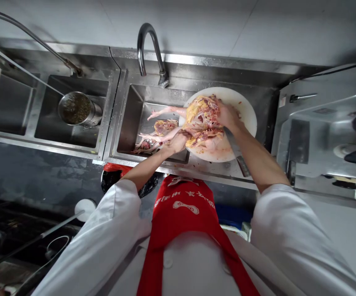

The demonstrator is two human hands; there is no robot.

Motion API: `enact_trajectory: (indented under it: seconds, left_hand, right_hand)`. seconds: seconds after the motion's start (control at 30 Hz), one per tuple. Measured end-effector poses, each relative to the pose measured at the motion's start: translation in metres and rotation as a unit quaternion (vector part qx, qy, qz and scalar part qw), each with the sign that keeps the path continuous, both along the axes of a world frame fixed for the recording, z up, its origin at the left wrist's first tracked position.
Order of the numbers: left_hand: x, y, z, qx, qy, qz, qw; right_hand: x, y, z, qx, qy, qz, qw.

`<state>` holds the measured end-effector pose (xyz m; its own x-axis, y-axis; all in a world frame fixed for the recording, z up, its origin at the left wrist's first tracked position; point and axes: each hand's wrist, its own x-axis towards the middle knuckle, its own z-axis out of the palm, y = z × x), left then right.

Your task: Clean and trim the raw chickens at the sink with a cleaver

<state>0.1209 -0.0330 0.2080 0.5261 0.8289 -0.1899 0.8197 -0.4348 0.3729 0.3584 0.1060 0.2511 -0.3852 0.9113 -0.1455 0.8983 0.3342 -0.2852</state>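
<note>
A raw chicken (202,113), split open with yellow fat and red flesh showing, lies on the round white cutting board (248,105). My left hand (179,141) is closed around its near left side, by a leg that hangs over the sink. On the right side of the bird, my right hand (228,115) grips the flesh, its fingertips partly hidden. A knife (236,150) rests at the board's near right edge, partly under my right forearm. More raw poultry pieces (165,126) lie in the sink left of the board.
A tall faucet (149,41) arches behind the steel sink (128,119). In the sink farther left sits a metal pot (76,107) of murky liquid with a hose running into it. A black-lined bin (110,181) stands below the counter; steel equipment (320,123) is at right.
</note>
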Motion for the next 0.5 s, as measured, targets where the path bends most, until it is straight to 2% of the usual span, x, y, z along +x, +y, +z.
enact_trajectory:
  seconds: [0.1, 0.23, 0.4, 0.5]
  left_hand:
    - [0.005, -0.011, -0.001, 0.003, -0.002, 0.038, 0.999]
    - [0.006, -0.029, 0.011, 0.013, -0.018, 0.092, 0.996]
    - [-0.003, -0.035, 0.033, -0.040, -0.038, 0.043, 0.998]
    - [-0.001, -0.027, 0.034, -0.072, -0.034, 0.036, 0.996]
  right_hand:
    - [0.001, 0.002, -0.001, -0.022, -0.017, -0.009, 1.000]
    - [0.001, -0.007, 0.000, -0.018, -0.012, -0.009, 1.000]
    - [0.004, -0.037, -0.001, 0.017, -0.011, -0.009, 1.000]
    - [0.012, -0.058, -0.002, 0.024, 0.006, -0.014, 1.000]
